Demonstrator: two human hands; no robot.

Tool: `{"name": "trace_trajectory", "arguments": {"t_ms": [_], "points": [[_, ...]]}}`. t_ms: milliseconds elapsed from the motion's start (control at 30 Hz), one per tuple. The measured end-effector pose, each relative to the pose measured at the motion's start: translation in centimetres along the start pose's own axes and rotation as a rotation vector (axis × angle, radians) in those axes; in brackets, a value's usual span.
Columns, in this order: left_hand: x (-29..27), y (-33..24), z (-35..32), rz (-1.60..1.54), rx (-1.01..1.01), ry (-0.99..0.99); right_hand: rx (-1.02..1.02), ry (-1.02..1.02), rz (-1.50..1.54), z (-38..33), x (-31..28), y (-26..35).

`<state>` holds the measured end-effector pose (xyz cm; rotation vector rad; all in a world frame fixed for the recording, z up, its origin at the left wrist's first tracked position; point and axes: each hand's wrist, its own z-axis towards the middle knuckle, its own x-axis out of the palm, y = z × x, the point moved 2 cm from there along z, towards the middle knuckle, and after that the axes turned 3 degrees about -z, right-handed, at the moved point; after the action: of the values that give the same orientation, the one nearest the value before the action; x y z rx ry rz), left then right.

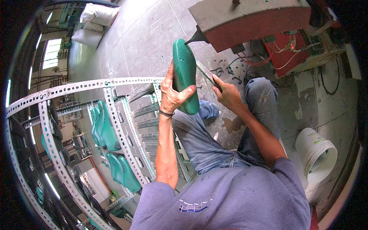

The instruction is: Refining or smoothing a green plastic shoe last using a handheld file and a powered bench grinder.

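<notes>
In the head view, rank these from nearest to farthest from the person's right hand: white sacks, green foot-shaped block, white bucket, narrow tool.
1. Narrow tool: in the right hand.
2. Green foot-shaped block: leftward, in the left hand.
3. White bucket: on the floor, right side.
4. White sacks: far upper left.

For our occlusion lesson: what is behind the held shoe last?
Grey floor and blue jeans show past the green shoe last; anything directly behind, including part of the left hand, is covered.

Grey, line-scored floor (142, 38), perforated metal rack (76, 87) at left, bright window (51, 53) and white strip lights (52, 186) beyond.
</notes>
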<state>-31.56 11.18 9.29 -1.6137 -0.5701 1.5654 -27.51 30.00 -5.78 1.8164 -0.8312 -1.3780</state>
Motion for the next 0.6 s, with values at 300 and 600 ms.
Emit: {"name": "trace_trajectory", "arguments": {"t_ms": [300, 600], "points": [[-0.14, 0.05, -0.01, 0.005, -0.007, 0.007, -0.011, 0.002, -0.064, -0.32, 0.36, -0.48], [-0.27, 0.16, -0.13, -0.055, -0.057, 0.016, -0.008, 0.033, -0.122, -0.21, 0.24, -0.21]]}}
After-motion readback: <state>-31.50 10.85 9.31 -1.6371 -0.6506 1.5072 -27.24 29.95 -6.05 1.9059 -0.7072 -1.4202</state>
